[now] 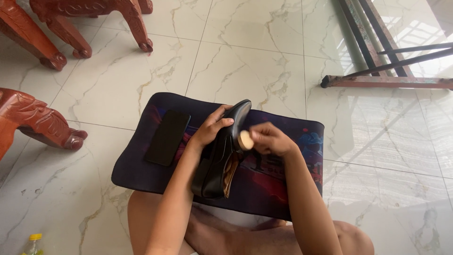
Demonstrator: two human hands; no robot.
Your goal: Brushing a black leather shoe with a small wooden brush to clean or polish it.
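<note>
Bare knees and forearms fill the bottom of the view, the person sitting cross-legged on the marble floor [264,61]. Just beyond the knees lies a dark printed mat [283,189], and both hands work over its middle.

Between the hands is a black leather shoe [222,160]. Its long axis runs away from the person, leaning a little to the right: the toe points up and away, the heel opening faces back toward the knees, and the tan lining shows along its right edge. It seems tipped on its side, heel end resting on the mat.

Left hand [211,130] curls around the upper part of the shoe from the left, fingers wrapped over the leather near the toe, holding it steady. Right hand [270,139] is closed around a small brush with a round pale wooden end [245,140], which is pressed against the shoe's right side.

Left of the left hand, a black phone [167,137] lies flat on the mat, well apart from the shoe. Carved reddish chair legs [56,127] stand farther left, and a rusty metal frame [387,81] beyond the right hand.
</note>
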